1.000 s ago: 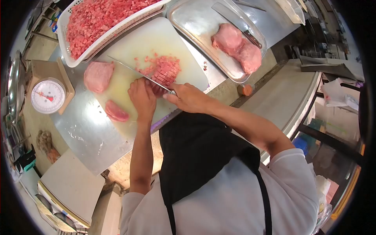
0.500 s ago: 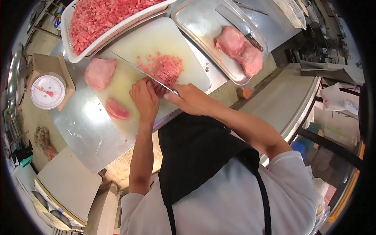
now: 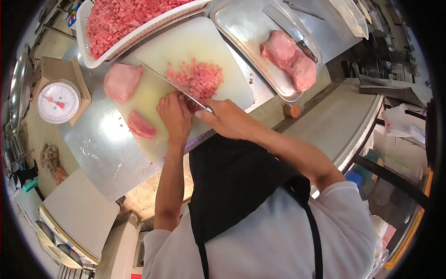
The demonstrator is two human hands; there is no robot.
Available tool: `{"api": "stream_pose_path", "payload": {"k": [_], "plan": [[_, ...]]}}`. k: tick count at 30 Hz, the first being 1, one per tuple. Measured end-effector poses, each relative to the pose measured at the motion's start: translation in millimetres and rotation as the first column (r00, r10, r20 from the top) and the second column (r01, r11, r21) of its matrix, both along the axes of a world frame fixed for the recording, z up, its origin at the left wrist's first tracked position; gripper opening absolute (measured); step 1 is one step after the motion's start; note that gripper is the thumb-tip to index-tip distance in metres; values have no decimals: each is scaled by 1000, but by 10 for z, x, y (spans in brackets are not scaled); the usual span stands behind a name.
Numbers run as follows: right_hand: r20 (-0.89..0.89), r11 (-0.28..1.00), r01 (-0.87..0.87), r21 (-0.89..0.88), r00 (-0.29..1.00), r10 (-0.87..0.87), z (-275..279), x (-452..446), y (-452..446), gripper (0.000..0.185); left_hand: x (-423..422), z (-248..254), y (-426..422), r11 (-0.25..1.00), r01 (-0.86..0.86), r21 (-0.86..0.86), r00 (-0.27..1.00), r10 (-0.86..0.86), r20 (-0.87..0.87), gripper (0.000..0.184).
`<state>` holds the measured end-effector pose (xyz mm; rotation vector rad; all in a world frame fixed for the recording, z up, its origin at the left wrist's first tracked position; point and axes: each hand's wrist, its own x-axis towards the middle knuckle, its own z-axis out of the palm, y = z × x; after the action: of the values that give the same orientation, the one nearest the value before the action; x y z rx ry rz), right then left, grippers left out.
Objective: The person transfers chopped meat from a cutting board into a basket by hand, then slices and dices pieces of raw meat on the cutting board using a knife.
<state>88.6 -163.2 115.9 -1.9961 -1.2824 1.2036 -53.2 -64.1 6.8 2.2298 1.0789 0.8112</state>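
My right hand (image 3: 226, 117) is wrapped round the handle of a long knife (image 3: 170, 83), whose blade points up and left across the board. Fingers curled, my left hand (image 3: 175, 113) presses on a piece of raw meat that is mostly hidden beneath it and the blade. Diced meat (image 3: 202, 80) lies in a heap just beyond the blade on the white cutting board (image 3: 186, 44). Left of my left hand are a small slab of meat (image 3: 141, 125) and a larger meat chunk (image 3: 122, 82).
A white basket (image 3: 134, 41) full of diced meat stands at the back left. On the right, a metal tray (image 3: 227, 23) holds meat chunks (image 3: 289, 60) and another knife (image 3: 304, 48). A dial scale (image 3: 58, 103) sits at the left.
The view has shifted slightly. More diced pieces now lie loose and spread beside the heap. Both hands keep nearly the same place, the knife still at the meat.
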Motion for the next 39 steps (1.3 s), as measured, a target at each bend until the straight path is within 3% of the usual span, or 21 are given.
{"api": "stream_pose_path", "payload": {"k": [2, 5, 10, 13, 20, 29, 33, 39], "plan": [[-57, 999, 10, -50, 998, -13, 341, 23, -193, 46, -68, 22, -56, 1000, 3, -25, 999, -2, 48, 11], [-85, 996, 34, -86, 996, -41, 426, -14, -433, 46, -110, 59, -71, 999, 35, -18, 999, -35, 9, 13], [-39, 999, 39, 4, 998, -39, -256, -178, -278, 47, -78, -42, -56, 999, 27, 44, 989, -20, -144, 14], [-37, 999, 46, 20, 998, -45, -328, -127, -26, 48, -79, -8, -55, 995, 25, 94, 992, -13, -122, 13], [-100, 992, 34, -118, 994, -45, 322, -52, -366, 46, -197, 35, -56, 1000, 16, -25, 1000, -16, 20, 16], [30, 998, 25, 62, 999, -27, -344, -165, -125, 49, -199, -6, -39, 995, 78, 67, 995, -73, -72, 14], [-120, 984, 80, -157, 988, -99, 162, -45, -85, 50, -258, 15, -6, 996, 84, -2, 996, -85, -30, 14], [-92, 987, 68, -146, 992, -82, 305, -115, -299, 51, -312, 143, 59, 990, 105, -96, 992, -111, -66, 14]]}}
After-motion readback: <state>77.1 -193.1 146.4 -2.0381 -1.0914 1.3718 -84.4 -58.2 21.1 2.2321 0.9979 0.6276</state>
